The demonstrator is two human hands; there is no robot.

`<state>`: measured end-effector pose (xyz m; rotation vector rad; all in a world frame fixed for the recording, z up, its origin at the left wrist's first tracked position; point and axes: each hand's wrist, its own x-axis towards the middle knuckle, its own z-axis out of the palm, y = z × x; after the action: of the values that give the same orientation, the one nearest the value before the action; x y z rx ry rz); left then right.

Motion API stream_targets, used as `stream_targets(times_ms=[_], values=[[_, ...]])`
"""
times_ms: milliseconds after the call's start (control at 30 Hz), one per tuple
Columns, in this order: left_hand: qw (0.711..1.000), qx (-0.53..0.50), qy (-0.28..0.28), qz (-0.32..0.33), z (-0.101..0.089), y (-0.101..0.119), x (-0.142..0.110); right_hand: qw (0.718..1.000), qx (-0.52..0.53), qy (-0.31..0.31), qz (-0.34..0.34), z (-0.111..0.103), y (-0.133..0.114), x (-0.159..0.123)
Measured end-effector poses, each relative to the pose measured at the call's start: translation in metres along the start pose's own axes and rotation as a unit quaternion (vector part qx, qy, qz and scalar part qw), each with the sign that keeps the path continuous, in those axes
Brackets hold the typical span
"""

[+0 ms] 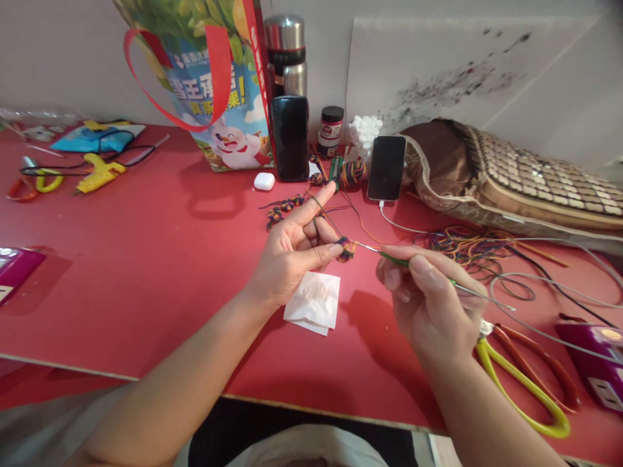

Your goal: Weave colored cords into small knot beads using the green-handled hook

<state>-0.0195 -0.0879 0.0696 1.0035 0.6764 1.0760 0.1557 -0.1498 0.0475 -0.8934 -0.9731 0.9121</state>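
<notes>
Over the red table point(195, 272), our left hand point(296, 250) pinches the little crocheted piece point(346, 249); our right hand point(428, 298) grips the crochet hook point(395, 259). If we pull too hard, the yarn loop might slip off.

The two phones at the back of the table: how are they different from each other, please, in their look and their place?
The left phone looks taller in the picture than the right phone. The right phone has a white cable plugged into its lower end; no cable shows on the left phone. The left phone stands beside the shopping bag, the right phone near the brown bag. Both have dark screens.
</notes>
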Motion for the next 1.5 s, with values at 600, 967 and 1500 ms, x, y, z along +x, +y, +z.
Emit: stream_targets(times_ms=[600, 967, 1500], values=[[0.999, -0.003, -0.04, 0.002, -0.004, -0.001, 0.002, 0.999, -0.001, 0.033, -0.001, -0.003, -0.007, 0.005], [0.997, 0.015, -0.078, -0.023, -0.008, 0.0, 0.003, 0.995, 0.054, -0.011, 0.084, -0.009, -0.012, 0.016], [0.999, -0.032, 0.019, 0.0, 0.016, -0.013, -0.005, 0.965, 0.187, -0.008, 0.184, 0.013, 0.007, 0.007]])
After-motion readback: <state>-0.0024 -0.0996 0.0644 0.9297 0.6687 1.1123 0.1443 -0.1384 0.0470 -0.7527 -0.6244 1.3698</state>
